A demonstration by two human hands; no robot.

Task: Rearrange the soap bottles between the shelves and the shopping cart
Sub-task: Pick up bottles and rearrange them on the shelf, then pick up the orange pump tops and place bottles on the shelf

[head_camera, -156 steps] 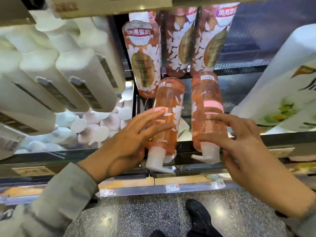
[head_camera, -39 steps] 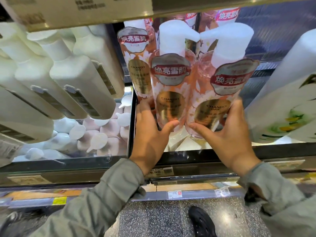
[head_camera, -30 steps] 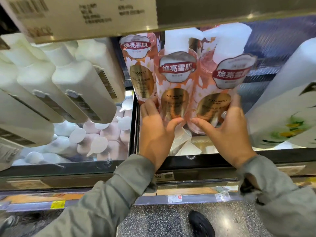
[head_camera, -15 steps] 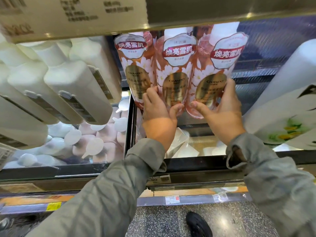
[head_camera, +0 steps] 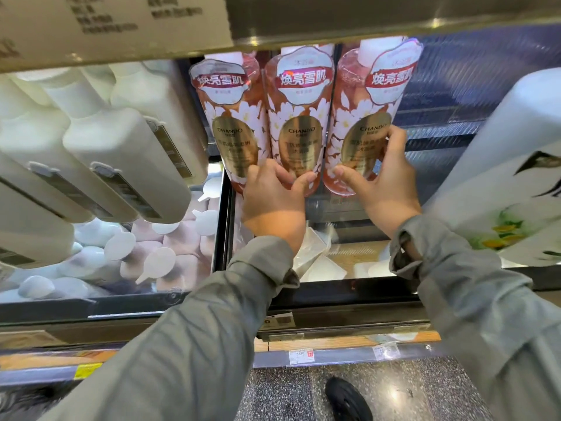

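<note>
Soap bottles status: on the shelf, three pink ones in a row above the hands. The left hand grips the middle bottle low down and the right hand grips the right bottle, fingers curled round each. A third bottle stands just beside the left hand. I'd say these two are nearly shelved, only letting go left. Cart isn't visible.

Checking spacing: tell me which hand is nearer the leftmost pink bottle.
Left. The left hand grips the middle bottle, beside the leftmost pink bottle; the right hand grips the rightmost bottle.
</note>
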